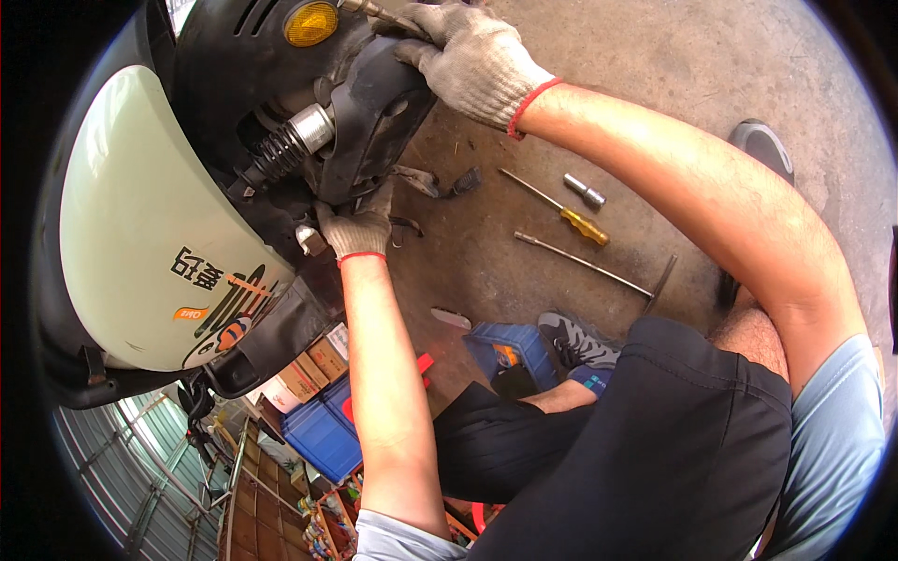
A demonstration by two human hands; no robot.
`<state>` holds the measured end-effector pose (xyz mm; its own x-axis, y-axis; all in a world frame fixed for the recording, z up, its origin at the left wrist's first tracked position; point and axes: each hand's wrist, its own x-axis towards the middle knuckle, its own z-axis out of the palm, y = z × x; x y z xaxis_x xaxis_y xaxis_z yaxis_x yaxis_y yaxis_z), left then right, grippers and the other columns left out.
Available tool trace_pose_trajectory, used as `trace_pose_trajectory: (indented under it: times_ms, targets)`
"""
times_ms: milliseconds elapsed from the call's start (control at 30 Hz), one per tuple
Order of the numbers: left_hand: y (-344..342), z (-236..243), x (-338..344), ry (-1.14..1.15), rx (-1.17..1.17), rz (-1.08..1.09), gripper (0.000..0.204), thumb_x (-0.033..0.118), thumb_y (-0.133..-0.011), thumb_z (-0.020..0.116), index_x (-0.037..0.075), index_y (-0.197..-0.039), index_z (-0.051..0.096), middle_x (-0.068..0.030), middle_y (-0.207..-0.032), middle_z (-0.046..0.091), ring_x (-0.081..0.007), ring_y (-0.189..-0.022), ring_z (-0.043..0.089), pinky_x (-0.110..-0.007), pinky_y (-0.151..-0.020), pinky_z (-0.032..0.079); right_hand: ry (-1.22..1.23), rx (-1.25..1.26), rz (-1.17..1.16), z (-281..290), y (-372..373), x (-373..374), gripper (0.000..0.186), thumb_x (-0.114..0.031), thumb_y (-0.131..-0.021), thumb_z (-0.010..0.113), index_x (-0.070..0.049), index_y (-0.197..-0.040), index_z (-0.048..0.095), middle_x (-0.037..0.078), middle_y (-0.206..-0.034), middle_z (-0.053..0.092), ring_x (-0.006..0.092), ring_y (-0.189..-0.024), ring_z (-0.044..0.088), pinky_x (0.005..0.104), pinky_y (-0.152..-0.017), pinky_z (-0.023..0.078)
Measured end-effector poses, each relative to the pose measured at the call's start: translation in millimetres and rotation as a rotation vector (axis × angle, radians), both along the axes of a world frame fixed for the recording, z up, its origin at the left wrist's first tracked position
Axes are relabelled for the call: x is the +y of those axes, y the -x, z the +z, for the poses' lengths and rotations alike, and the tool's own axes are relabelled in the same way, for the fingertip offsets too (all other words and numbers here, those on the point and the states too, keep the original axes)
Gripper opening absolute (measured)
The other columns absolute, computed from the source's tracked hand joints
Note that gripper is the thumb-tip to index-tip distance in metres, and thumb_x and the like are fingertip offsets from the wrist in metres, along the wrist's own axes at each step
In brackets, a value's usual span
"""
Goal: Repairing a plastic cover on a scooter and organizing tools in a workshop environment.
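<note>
My right hand [482, 65], in a pale knitted glove with a red cuff, is closed at the top around a slim metal rod-like tool [379, 13]; its far end runs out of view. This hand is against the upper end of a black cover [374, 103] at the rear of a scooter. Below that cover, my left hand [355, 232], gloved alike, reaches up to its lower end; most of its fingers are hidden. A shock absorber [290, 142] with a black spring and silver top sits left of the cover. The scooter's pale green body panel [140, 234] fills the left side.
On the concrete floor lie a yellow-handled screwdriver [585, 225], a metal socket [585, 190] and a T-handle wrench [585, 265]. A blue bin [524, 346] stands by my shoe [575, 341]. Cardboard boxes [304, 374] and a blue crate [323, 435] are below the scooter in view.
</note>
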<state>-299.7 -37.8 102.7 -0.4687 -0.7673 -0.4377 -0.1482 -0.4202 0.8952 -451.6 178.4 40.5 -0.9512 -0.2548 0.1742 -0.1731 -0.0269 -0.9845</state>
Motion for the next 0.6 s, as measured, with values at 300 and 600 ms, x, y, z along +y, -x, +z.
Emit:
trace_pose_trajectory:
  times_ms: [300,600]
  targets:
    - [-5.0,2.3,-6.7,-0.012,0.052,-0.058,0.058,0.037,-0.094,0.025,0.008,-0.14,0.043,-0.0146,-0.147,0.039,-0.0368,-0.136,0.035,-0.06,-0.111,0.029,0.087,0.001,0.001,5.6,2.1,-5.9,0.021,-0.018,-0.088,0.057,-0.008,-0.107,0.062,0.021,-0.098,0.062,0.0393,-0.093,0.061,0.0449,-0.082,0.049]
    - [11.1,3.5,19.4,0.036,0.001,-0.02,0.054,0.036,-0.096,0.023,0.014,-0.139,0.047,-0.0093,-0.144,0.045,-0.0336,-0.134,0.039,-0.058,-0.11,0.03,0.019,0.007,0.01,-4.0,12.2,-12.3,0.019,-0.016,-0.087,0.057,-0.007,-0.103,0.062,0.022,-0.094,0.063,0.0402,-0.091,0.062,0.0459,-0.08,0.049]
